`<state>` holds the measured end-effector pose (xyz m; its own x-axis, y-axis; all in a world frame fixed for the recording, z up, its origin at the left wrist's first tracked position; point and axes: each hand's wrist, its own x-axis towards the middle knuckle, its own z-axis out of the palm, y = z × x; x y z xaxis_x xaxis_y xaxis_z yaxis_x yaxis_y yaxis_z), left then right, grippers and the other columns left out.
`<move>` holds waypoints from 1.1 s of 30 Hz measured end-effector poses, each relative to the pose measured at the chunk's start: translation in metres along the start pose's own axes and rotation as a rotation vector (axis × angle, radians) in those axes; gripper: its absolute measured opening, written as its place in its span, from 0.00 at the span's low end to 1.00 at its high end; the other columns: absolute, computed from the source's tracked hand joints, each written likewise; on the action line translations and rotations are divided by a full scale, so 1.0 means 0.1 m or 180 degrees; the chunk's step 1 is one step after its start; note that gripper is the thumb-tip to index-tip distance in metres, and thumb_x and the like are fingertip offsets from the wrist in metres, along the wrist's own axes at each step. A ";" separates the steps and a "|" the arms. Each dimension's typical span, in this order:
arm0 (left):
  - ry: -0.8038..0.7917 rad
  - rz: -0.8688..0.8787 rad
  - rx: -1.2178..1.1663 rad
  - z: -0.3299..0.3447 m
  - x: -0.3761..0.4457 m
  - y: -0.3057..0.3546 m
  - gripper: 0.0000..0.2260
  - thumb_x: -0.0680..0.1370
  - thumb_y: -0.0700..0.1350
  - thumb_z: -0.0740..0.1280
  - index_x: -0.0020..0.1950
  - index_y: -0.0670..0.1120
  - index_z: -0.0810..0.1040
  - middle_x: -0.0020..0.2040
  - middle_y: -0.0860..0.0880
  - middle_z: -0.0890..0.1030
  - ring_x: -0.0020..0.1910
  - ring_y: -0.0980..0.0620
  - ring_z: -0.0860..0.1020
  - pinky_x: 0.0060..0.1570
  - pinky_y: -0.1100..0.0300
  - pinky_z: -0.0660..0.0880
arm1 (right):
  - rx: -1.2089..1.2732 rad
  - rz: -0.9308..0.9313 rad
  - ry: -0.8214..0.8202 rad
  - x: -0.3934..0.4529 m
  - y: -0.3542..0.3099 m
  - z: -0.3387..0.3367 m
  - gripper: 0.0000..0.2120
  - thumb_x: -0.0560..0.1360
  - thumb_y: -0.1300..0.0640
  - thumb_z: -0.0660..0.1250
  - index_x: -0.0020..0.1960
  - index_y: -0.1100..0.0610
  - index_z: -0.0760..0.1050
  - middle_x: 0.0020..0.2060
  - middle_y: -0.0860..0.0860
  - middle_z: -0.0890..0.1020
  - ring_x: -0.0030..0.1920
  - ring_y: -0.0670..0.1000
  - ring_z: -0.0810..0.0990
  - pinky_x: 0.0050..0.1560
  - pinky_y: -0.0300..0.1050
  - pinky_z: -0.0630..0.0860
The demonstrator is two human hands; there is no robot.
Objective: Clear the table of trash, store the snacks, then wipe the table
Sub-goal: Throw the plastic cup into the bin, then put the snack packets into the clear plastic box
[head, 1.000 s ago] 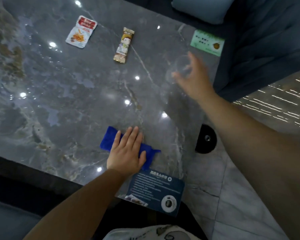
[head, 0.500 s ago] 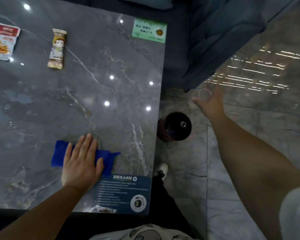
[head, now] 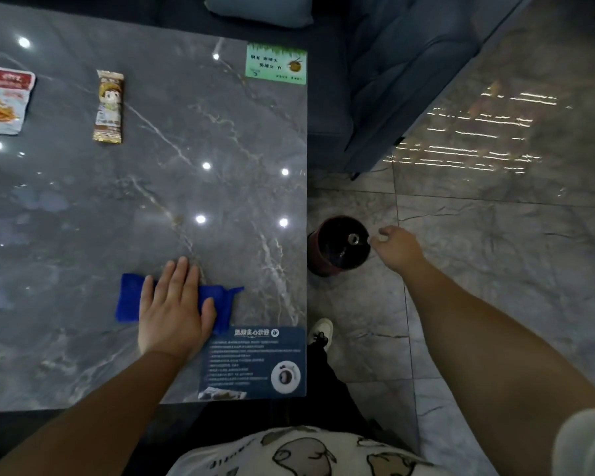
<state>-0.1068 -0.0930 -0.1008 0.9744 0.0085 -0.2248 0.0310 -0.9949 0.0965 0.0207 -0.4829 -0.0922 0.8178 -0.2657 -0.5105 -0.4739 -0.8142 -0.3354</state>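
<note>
- Left hand (head: 174,305) lies flat, fingers spread, pressing the blue cloth (head: 128,297) low on the table (head: 220,139).
- Right hand (head: 394,247), loosely curled beside the bin (head: 337,247); contents unclear.
- Two snack packets (head: 109,106) lie upper left.

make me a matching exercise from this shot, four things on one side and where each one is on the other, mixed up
Things:
1. blue cloth
2. trash bin
3. green card
4. red snack packet

Places:
A. far right corner of the table
B. on the floor, beside the table
C. far left of the table
D. under the left hand

Pairs: 1-D, 2-B, 3-A, 4-C
</note>
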 end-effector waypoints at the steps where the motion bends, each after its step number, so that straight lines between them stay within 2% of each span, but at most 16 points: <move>1: -0.0002 0.0009 0.0012 0.00 0.00 0.00 0.30 0.77 0.58 0.50 0.73 0.41 0.66 0.75 0.43 0.65 0.75 0.44 0.60 0.73 0.44 0.49 | -0.0057 -0.0056 -0.0058 -0.09 -0.04 0.03 0.24 0.78 0.48 0.63 0.67 0.63 0.71 0.64 0.61 0.76 0.64 0.61 0.74 0.63 0.48 0.68; 5: -0.0040 0.0047 0.0075 0.00 0.00 -0.03 0.31 0.78 0.59 0.47 0.75 0.43 0.63 0.76 0.45 0.62 0.76 0.46 0.57 0.74 0.46 0.47 | -0.0167 -0.0251 -0.0239 -0.47 -0.19 0.18 0.20 0.79 0.50 0.62 0.66 0.61 0.73 0.62 0.60 0.78 0.61 0.59 0.76 0.57 0.46 0.70; 8: -0.0095 0.0092 -0.0026 -0.02 -0.01 -0.05 0.30 0.79 0.60 0.45 0.76 0.45 0.60 0.78 0.46 0.58 0.77 0.47 0.53 0.75 0.46 0.45 | -0.0312 -0.0369 -0.0295 -0.76 -0.26 0.26 0.21 0.78 0.49 0.62 0.66 0.60 0.73 0.62 0.58 0.78 0.61 0.58 0.76 0.60 0.48 0.72; 11: -0.0248 0.0175 -0.0212 -0.08 0.02 -0.10 0.29 0.80 0.59 0.48 0.77 0.46 0.57 0.79 0.46 0.55 0.77 0.48 0.50 0.75 0.47 0.44 | -0.0401 -0.0518 -0.0300 -1.00 -0.35 0.31 0.21 0.78 0.49 0.62 0.67 0.59 0.72 0.64 0.58 0.78 0.62 0.58 0.75 0.60 0.47 0.71; 15: -0.0419 0.0283 -0.0272 -0.24 0.02 -0.14 0.29 0.80 0.57 0.53 0.77 0.46 0.56 0.79 0.46 0.55 0.77 0.47 0.51 0.75 0.47 0.46 | -0.0608 -0.0945 -0.0378 -1.21 -0.56 0.34 0.20 0.79 0.50 0.61 0.67 0.59 0.73 0.64 0.58 0.77 0.63 0.58 0.75 0.62 0.50 0.72; 17: -0.0387 0.0244 -0.0181 -0.30 -0.04 -0.14 0.29 0.80 0.57 0.53 0.77 0.46 0.55 0.79 0.46 0.55 0.77 0.47 0.51 0.75 0.46 0.46 | -0.0663 -0.1265 -0.0395 -1.30 -0.70 0.37 0.17 0.79 0.51 0.60 0.62 0.60 0.76 0.59 0.58 0.80 0.58 0.58 0.77 0.59 0.52 0.74; 20: -0.0416 0.0204 -0.0079 -0.37 -0.19 -0.18 0.29 0.80 0.57 0.52 0.78 0.46 0.51 0.79 0.46 0.52 0.77 0.47 0.48 0.74 0.46 0.44 | -0.0652 -0.1737 -0.0396 -1.40 -0.94 0.41 0.12 0.78 0.51 0.61 0.56 0.56 0.77 0.49 0.53 0.81 0.49 0.56 0.79 0.50 0.50 0.76; 23: -0.0406 0.0083 0.0034 -0.42 -0.36 -0.26 0.29 0.80 0.56 0.52 0.78 0.46 0.51 0.79 0.46 0.52 0.78 0.47 0.46 0.74 0.46 0.43 | -0.0928 -0.2229 -0.0439 -1.44 -1.18 0.47 0.12 0.77 0.52 0.60 0.56 0.56 0.76 0.52 0.56 0.80 0.52 0.57 0.78 0.52 0.50 0.76; 27: -0.0451 -0.0125 0.0143 -0.51 -0.58 -0.36 0.29 0.80 0.55 0.51 0.78 0.45 0.51 0.79 0.46 0.51 0.78 0.46 0.46 0.74 0.46 0.43 | -0.1201 -0.2501 -0.0384 -1.53 -1.41 0.58 0.14 0.77 0.51 0.60 0.56 0.59 0.74 0.54 0.58 0.78 0.56 0.58 0.76 0.55 0.49 0.74; 33: -0.0180 -0.0758 -0.0340 -0.61 -0.92 -0.45 0.28 0.81 0.56 0.52 0.78 0.45 0.53 0.78 0.45 0.55 0.77 0.46 0.48 0.74 0.47 0.44 | -0.1602 -0.3250 -0.0567 -1.68 -1.74 0.74 0.16 0.77 0.49 0.60 0.57 0.59 0.73 0.57 0.54 0.75 0.59 0.55 0.73 0.58 0.48 0.71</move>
<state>-0.1846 -0.0430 -0.0251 0.9229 0.2324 -0.3071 0.2841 -0.9491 0.1356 -0.0586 -0.2585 -0.0065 0.6686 0.6800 -0.3011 0.5993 -0.7324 -0.3233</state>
